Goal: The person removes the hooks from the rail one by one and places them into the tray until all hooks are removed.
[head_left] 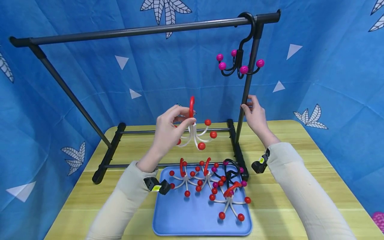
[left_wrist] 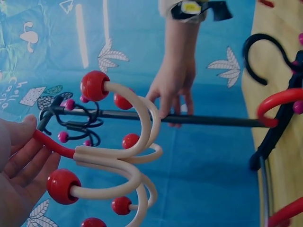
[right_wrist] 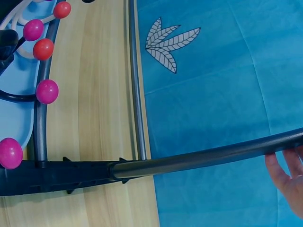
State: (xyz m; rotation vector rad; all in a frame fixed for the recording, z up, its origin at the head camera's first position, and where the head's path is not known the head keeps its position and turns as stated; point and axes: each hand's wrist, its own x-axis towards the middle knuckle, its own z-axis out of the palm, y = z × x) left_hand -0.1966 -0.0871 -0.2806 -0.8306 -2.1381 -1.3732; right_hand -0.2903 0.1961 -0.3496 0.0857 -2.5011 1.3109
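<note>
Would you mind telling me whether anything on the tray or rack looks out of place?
Nothing looks damaged. The hooks on the blue tray lie tangled in a loose heap, while one black hook hangs neatly from the rack.

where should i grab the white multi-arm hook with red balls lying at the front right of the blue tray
Probably by its red curved top hook. On this white multi-arm hook with red ball tips that loop arches up clear of the blue plastic tray, while the thin white arms splay flat and end in round balls that would slip. Come from above and pinch the loop, as the left hand does with its lifted hook.
</note>
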